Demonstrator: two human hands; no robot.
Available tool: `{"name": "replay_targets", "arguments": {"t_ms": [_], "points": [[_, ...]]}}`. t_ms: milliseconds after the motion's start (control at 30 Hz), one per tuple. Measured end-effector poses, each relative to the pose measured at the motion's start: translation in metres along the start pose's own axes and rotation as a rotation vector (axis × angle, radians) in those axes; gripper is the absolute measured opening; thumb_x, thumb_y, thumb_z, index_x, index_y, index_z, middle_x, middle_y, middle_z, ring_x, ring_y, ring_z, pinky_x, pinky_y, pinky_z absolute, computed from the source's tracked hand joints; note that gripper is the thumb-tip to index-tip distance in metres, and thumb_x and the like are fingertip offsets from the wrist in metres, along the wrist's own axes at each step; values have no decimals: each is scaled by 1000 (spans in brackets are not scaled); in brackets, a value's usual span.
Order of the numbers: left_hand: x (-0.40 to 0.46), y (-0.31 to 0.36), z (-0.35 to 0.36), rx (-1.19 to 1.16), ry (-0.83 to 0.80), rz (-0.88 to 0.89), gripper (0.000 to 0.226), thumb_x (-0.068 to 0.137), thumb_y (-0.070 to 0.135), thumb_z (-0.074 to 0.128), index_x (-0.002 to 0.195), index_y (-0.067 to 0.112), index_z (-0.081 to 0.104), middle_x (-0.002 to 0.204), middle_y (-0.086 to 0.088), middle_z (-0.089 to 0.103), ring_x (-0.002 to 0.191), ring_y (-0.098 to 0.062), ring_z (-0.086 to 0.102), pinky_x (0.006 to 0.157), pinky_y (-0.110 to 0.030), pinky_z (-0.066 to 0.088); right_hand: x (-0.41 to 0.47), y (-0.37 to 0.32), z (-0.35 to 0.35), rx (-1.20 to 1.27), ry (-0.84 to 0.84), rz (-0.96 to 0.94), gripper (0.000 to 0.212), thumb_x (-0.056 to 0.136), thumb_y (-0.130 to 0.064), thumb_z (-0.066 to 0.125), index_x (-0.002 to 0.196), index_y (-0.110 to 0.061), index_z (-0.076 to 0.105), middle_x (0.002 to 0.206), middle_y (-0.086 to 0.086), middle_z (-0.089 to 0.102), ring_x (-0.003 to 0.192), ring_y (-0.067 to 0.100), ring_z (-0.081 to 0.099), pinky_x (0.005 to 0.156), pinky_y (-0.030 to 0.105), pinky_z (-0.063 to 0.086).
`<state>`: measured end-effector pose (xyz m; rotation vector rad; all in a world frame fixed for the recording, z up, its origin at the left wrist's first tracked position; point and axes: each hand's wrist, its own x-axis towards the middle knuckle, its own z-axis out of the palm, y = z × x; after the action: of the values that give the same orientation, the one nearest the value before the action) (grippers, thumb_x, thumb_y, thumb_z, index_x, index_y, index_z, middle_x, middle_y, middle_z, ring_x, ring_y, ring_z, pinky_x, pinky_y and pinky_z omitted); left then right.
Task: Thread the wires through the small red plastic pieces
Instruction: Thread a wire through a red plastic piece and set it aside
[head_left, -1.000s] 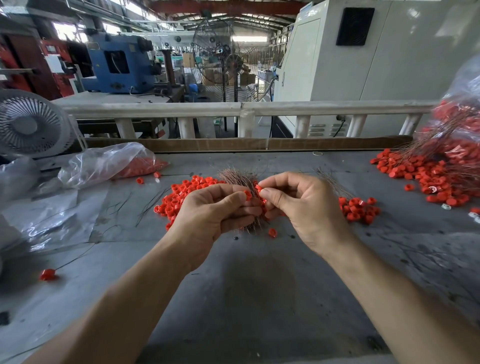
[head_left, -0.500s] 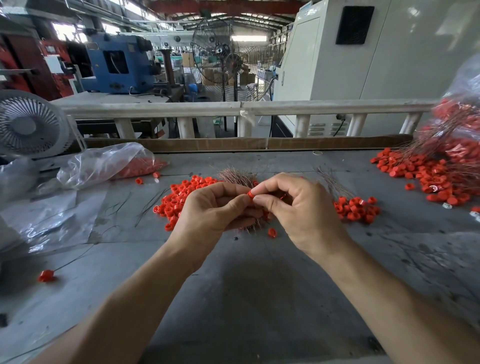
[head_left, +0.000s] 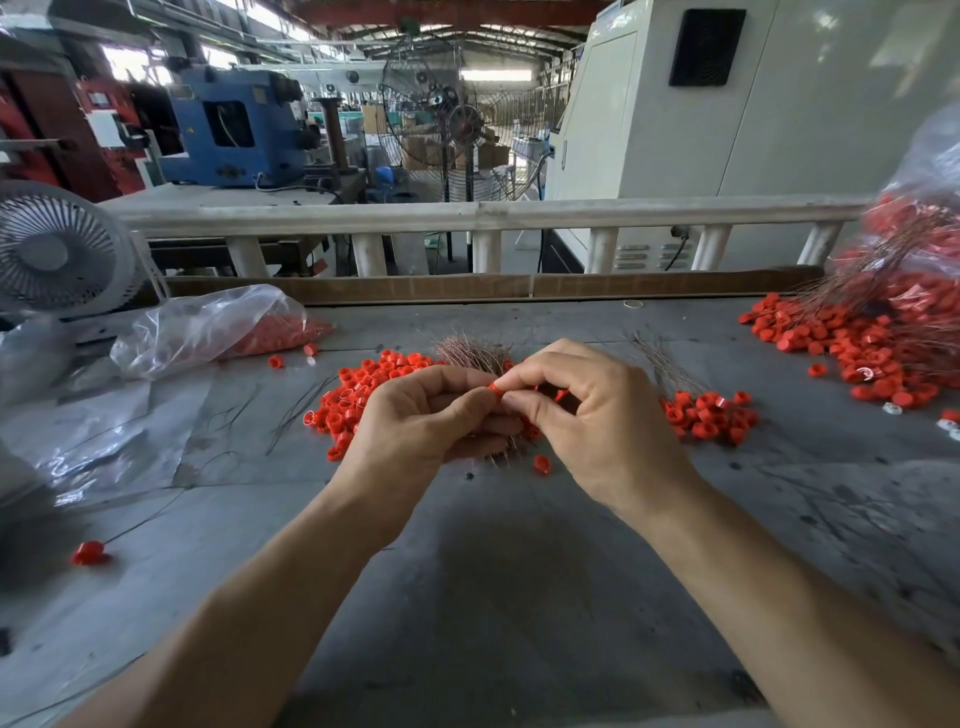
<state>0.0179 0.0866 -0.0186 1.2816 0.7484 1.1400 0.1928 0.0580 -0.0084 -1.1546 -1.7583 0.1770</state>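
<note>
Both hands meeting mid-bench (head_left: 493, 571), right hand (head_left: 597, 421) pinching red piece (head_left: 496, 388), left hand (head_left: 421, 421) gripping wire bundle (head_left: 467, 351), fingertips touching, loose red pieces (head_left: 358, 389) just behind, more w/ wires (head_left: 662, 364) at right.

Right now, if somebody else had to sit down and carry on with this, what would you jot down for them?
Left hand: holds the wire bundle, fingertips at a red piece.
Right hand: pinches that same red piece from the other side.
Supplies: loose red pieces left of the hands, a small heap with wires on the right, a large heap with wires far right by a clear bag, another bag of pieces far left.
Done: cannot tell if this piece is threaded.
Left: many loose pieces.
</note>
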Motion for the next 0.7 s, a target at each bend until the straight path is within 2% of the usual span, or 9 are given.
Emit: {"name": "replay_targets", "arguments": {"t_ms": [67, 167, 233, 367, 467, 533, 600, 700], "points": [[1, -1, -2, -40, -1, -18, 22, 79, 18, 71, 98, 6, 74, 90, -18, 76, 83, -25, 75, 72, -30, 61, -1, -1, 2, -80, -12, -33, 12, 88, -15, 79, 99, -20, 78, 94, -10, 67, 88, 6, 64, 76, 15, 49], [2, -3, -4, -69, -10, -63, 30, 79, 21, 72, 103, 2, 73, 92, -19, 74, 85, -25, 73, 72, -31, 62, -4, -4, 7, -205, -4, -66, 17, 86, -24, 81, 102, -21, 73, 98, -10, 64, 89, 8, 61, 74, 25, 51], [3, -4, -4, -76, -23, -92, 35, 79, 22, 72, 106, 0, 72, 99, -23, 71, 90, -28, 70, 80, -37, 63, -5, -8, 11, -298, 33, -95, 17, 85, -26, 80, 98, -21, 70, 97, -10, 63, 88, 9, 60, 69, 26, 50], [2, -2, -3, -137, -38, -159, 33, 79, 22, 70, 105, 1, 70, 103, -23, 67, 97, -33, 64, 94, -46, 57, -5, -13, 16, -365, 100, -124, 10, 86, -17, 77, 93, -18, 69, 93, -7, 64, 86, 14, 62, 65, 31, 52], [2, 0, -4, -173, -50, -184, 30, 85, 19, 67, 108, 0, 71, 103, -22, 67, 99, -34, 63, 101, -53, 51, -5, -11, 17, -330, 108, -112, 11, 86, -13, 77, 93, -17, 69, 93, -7, 64, 86, 13, 61, 69, 26, 50], [3, 0, -4, -180, -71, -180, 23, 88, 19, 65, 103, 4, 74, 98, -18, 70, 95, -30, 66, 97, -50, 54, -4, -10, 17, -317, 128, -97, 13, 85, -12, 79, 91, -17, 69, 92, -8, 63, 85, 10, 59, 71, 17, 44], [3, 2, -4, -183, -90, -174, 22, 87, 20, 65, 101, 5, 75, 95, -16, 71, 91, -26, 69, 92, -45, 57, -4, -9, 16, -304, 141, -88, 12, 85, -12, 79, 89, -17, 69, 90, -10, 63, 85, 8, 57, 73, 14, 40], [3, 2, -4, -176, -86, -175, 21, 92, 16, 62, 105, 3, 73, 96, -17, 70, 88, -24, 70, 86, -40, 60, -4, -7, 16, -288, 146, -99, 10, 86, -15, 78, 85, -17, 68, 86, -10, 62, 85, 11, 57, 74, 21, 44]]}}
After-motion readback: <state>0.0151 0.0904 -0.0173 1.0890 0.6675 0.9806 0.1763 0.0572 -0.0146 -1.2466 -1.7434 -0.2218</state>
